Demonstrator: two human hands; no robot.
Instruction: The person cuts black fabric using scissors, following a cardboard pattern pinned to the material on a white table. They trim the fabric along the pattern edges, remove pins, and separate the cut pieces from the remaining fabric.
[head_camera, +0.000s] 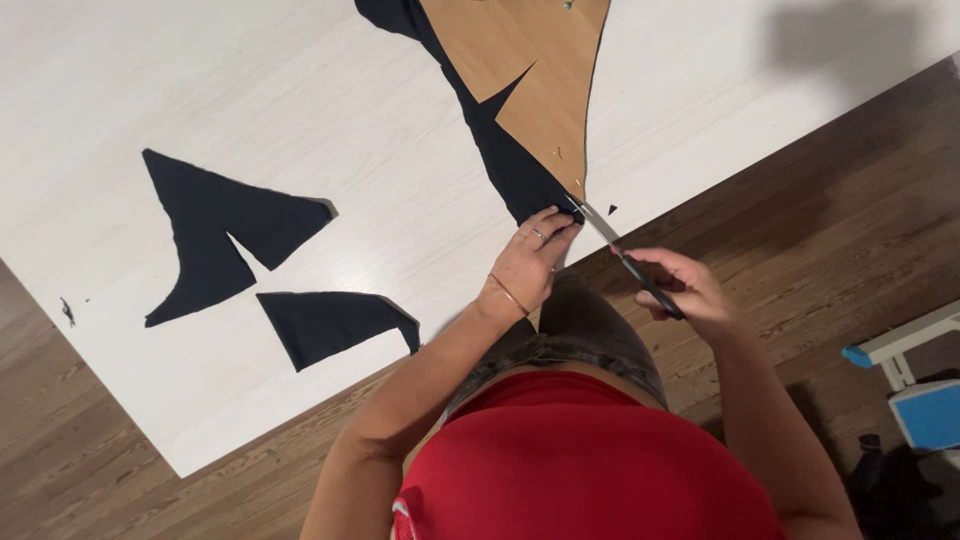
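Looking down from a head camera, a person in a red top stands at the edge of a white table (200, 90), both bare forearms stretched forward. The right hand (690, 290) is curled shut around the dark handles of a pair of scissors (618, 252), wrist bent slightly inward, knuckles up. From that grip the blades run up and to the left, their tips meeting the lower corner of a black fabric piece (505, 160) near the table's edge. A brown paper pattern (530, 60) lies on top of that fabric, beyond the blade tips, with small pins near its lower point.

The left hand (535, 255) lies just left of the scissor blades, palm down, fingers close together and pressing flat on the black fabric beside the cutting point; it clamps nothing. A ring and a thin bracelet show on it. The left forearm angles back toward the body.

Well to the left of both hands, two cut black fabric scraps lie apart on the table: a larger forked scrap (215, 235) and a smaller curved scrap (335, 322) below it. A dark wooden floor (830, 230) shows under the right hand.
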